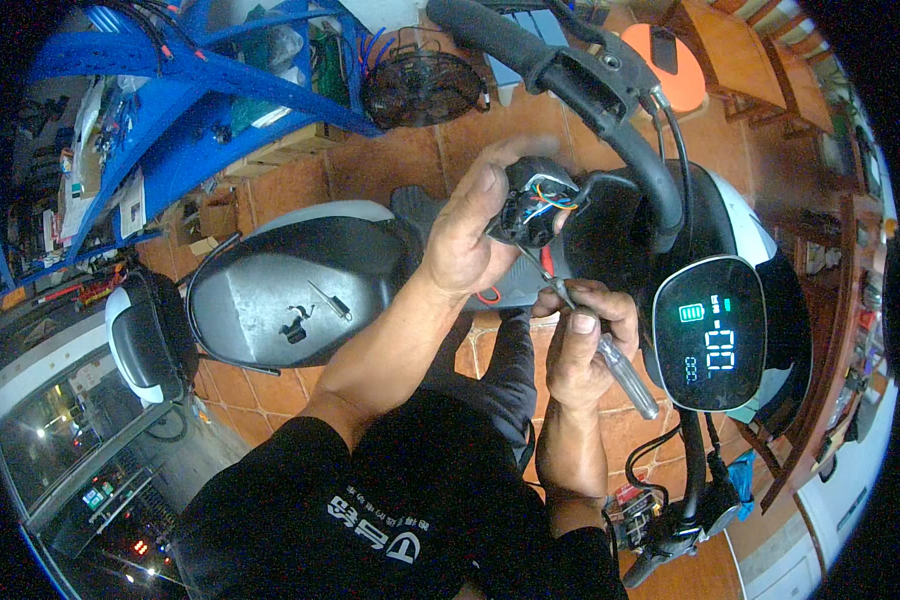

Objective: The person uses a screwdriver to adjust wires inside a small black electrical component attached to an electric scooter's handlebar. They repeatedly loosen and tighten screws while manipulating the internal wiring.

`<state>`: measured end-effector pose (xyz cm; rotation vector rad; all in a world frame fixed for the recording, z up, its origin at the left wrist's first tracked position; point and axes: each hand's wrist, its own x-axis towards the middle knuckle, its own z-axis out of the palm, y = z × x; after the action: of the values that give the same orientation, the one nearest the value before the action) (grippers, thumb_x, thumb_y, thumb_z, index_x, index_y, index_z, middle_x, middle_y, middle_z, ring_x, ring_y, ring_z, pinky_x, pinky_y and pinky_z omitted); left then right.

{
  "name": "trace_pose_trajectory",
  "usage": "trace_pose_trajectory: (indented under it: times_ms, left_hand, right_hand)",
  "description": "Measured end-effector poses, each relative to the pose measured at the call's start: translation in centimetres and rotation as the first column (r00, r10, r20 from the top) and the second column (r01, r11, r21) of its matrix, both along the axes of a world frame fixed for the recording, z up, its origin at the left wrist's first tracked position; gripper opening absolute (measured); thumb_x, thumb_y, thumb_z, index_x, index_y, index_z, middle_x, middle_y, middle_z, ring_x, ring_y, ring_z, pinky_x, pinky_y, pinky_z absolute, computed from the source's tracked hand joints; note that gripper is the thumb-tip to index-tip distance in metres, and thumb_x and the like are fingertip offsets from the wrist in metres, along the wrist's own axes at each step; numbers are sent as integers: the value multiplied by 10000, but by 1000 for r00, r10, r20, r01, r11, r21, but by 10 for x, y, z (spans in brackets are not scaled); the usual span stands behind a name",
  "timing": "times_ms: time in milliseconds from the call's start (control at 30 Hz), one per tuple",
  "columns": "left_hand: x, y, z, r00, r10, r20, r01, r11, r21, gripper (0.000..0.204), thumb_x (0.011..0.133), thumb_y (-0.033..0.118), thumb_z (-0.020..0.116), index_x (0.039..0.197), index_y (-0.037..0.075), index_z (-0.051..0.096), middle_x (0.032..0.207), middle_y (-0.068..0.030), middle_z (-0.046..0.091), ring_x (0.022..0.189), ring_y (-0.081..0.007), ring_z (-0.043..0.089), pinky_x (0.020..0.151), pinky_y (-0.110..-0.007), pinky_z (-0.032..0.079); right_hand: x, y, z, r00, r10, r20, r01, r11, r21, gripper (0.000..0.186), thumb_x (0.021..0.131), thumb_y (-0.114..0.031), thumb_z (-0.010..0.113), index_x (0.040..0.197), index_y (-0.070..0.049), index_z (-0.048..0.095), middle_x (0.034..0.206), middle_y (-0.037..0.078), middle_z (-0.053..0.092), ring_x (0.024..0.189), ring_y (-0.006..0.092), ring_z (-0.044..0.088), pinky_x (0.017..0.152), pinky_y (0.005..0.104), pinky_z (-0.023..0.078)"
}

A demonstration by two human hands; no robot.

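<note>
Switch housing: the opened black handlebar switch housing (523, 215) sits up beside the handlebar (642, 155), coloured wires (550, 204) exposed in it.
Left hand: the person's left hand (462, 235) grips the housing from its near side.
Right hand: the right hand (585, 335) holds a clear-handled screwdriver (625, 373), shaft toward the housing's underside; whether the tip touches cannot be told.
Wire risk: a slipping tip could nick insulation, and twisting the housing could strain a joint.
Power risk: the dash display (710, 335) is lit, so a metal shaft across bare contacts might short them.
Loose-part risk: the small black part (294, 325) and slim metal piece (329, 301) could slide off the smooth seat if the scooter is knocked.
Seat: black scooter saddle (235, 315), shiny on top.
Room: orange tiled floor (345, 168), blue shelving (225, 95), black fan (420, 88), orange round stool (682, 88).
</note>
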<state>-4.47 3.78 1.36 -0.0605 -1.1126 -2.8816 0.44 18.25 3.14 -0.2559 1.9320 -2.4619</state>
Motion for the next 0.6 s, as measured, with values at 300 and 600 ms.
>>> trace_pose_trajectory:
  times_ms: [300, 600]
  left_hand:
    - [3, -2, 3, 999, 4, -33, -8, 994, -107, 588, 948, 453, 458, 1328, 7, 405, 1240, -234, 529, 1075, -277, 593, 887, -360, 525]
    - [8, 3, 0, 998, 52, 27, -48, 990, -134, 656, 922, 575, 423, 1222, -4, 495, 1131, -289, 588, 912, -276, 655, 769, -359, 559]
  right_hand:
    - [1, 0, 6, 998, -28, -50, 31, 998, 48, 282, 943, -266, 552, 1007, 4, 500, 811, 164, 627, 639, 192, 614, 609, 298, 509]
    - [-13, 9, 36, 991, 91, -99, -50, 933, 357, 177, 943, -157, 541, 926, 19, 535, 758, 150, 671, 624, 184, 658, 581, 285, 540]
